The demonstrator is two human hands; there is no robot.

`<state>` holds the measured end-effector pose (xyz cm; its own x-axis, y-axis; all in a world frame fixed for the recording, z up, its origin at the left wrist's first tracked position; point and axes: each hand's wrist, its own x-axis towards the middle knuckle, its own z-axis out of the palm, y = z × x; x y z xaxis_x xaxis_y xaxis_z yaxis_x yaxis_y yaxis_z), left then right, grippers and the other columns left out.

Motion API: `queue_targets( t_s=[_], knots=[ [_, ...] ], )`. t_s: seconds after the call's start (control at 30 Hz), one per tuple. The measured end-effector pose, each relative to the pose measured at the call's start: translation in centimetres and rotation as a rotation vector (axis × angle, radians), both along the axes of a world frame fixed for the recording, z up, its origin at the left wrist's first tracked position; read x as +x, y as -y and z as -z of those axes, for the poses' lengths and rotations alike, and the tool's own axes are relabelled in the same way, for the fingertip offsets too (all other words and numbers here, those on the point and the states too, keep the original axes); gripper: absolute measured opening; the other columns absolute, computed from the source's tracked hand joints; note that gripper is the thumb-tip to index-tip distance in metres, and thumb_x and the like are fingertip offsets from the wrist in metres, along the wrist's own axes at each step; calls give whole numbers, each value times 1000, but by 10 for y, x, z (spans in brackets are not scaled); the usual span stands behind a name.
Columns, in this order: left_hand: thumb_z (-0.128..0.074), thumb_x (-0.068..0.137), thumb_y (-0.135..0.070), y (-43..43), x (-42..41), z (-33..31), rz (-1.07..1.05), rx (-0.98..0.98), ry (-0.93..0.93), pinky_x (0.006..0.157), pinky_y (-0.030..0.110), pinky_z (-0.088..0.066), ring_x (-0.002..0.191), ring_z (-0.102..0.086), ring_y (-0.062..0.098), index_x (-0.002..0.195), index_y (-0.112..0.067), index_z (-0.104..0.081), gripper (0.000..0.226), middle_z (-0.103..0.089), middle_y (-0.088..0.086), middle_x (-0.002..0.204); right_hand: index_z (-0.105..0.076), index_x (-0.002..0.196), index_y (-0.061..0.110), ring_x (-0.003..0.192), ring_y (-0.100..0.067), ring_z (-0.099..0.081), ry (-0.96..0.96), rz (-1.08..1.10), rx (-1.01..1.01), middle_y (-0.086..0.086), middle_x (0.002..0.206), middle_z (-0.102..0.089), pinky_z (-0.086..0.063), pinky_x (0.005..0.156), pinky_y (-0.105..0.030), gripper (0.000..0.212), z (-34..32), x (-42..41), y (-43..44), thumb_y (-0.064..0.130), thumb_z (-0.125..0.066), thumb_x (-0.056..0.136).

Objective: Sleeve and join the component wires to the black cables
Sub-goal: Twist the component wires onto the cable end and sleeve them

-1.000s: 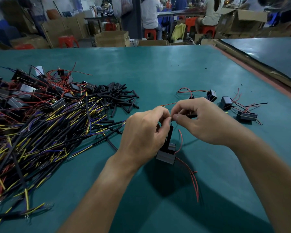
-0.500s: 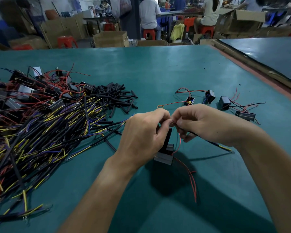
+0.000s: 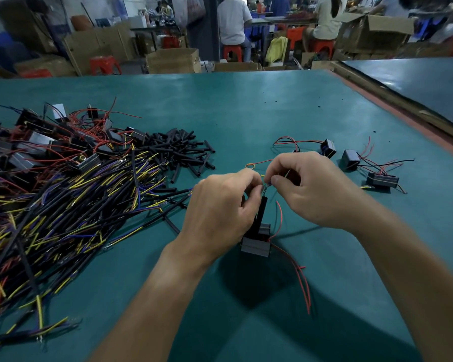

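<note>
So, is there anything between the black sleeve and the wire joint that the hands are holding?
No separate object shows. The black sleeve sits just below the twisted joint. Only the left hand and right hand pinch it there, so their fingers would probably have to shift first.

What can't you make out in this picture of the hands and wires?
Head view only:
- Wires: the left hand and right hand pinch them; fingertips hide whether they are joined.
- Component: partly behind the left hand.
- Cable pile: cut off by the left edge.
- People behind the table: blurred.
</note>
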<state>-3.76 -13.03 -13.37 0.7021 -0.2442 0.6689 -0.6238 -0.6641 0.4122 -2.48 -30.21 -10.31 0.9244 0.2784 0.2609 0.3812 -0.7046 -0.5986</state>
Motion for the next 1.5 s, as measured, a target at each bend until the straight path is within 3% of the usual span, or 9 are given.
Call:
queue_targets(
  t_s=[0.17,0.33,0.47,0.67,0.97,1.1,1.27,1.43,1.5],
  knots=[
    [-58,90,-22,0,1,1,-3,-34,-15,55,40,-47,59,-59,27,83,-12,-66,14,-63,-3,64,-66,75,29,45,-8,-43,54,-9,17,28,55,-56,-33,46,-16,18,0,-2,-1,17,-63,88],
    [-60,88,-25,2,4,4,49,-245,-187,52,32,-47,51,-53,20,80,-15,-68,15,-57,-9,59,-70,75,30,48,-3,-50,73,-26,18,24,56,-59,-34,53,-14,13,0,0,3,20,-72,83],
    [-60,86,-25,2,6,3,105,-373,-308,56,44,-52,58,-60,29,77,-15,-69,16,-65,4,65,-72,73,28,50,-3,-53,91,-24,52,15,56,-62,-38,55,-15,13,0,1,3,19,-74,82],
    [-60,88,-26,1,2,3,70,-215,-213,52,33,-46,49,-52,18,79,-18,-66,14,-56,-9,58,-71,69,28,44,-3,-46,10,-41,8,22,54,-59,-31,46,-13,20,1,1,4,27,-65,89],
    [-60,89,-25,1,0,1,92,-154,-152,54,40,-47,54,-56,27,81,-18,-65,12,-61,-1,63,-75,69,13,50,-7,-38,-199,-86,272,8,51,-52,-31,47,-17,15,0,4,9,18,-74,83],
    [-62,90,-17,1,1,-1,161,-332,-327,55,41,-51,55,-61,24,79,-15,-67,13,-66,-1,64,-73,67,12,50,-9,-35,-213,-97,307,4,52,-49,-28,45,-18,14,-1,4,8,14,-75,81],
    [-62,92,-4,3,2,-3,212,-487,-486,53,27,-52,51,-58,7,74,-14,-68,22,-68,-4,61,-74,69,11,54,-13,-38,-187,-93,323,-3,56,-52,-29,50,-26,12,-2,2,8,11,-75,80],
    [-62,92,-2,1,2,-7,240,-543,-581,54,24,-51,49,-57,10,74,-13,-69,22,-70,0,63,-74,68,13,54,-13,-41,-171,-98,335,-5,56,-54,-31,51,-26,12,-4,1,7,11,-73,81],
    [-63,92,-2,0,2,-8,246,-560,-599,55,24,-51,49,-56,10,75,-12,-69,21,-71,0,63,-74,71,14,57,-16,-42,-174,-102,333,-16,59,-56,-33,55,-30,13,-6,0,7,14,-72,83]
  ],
)
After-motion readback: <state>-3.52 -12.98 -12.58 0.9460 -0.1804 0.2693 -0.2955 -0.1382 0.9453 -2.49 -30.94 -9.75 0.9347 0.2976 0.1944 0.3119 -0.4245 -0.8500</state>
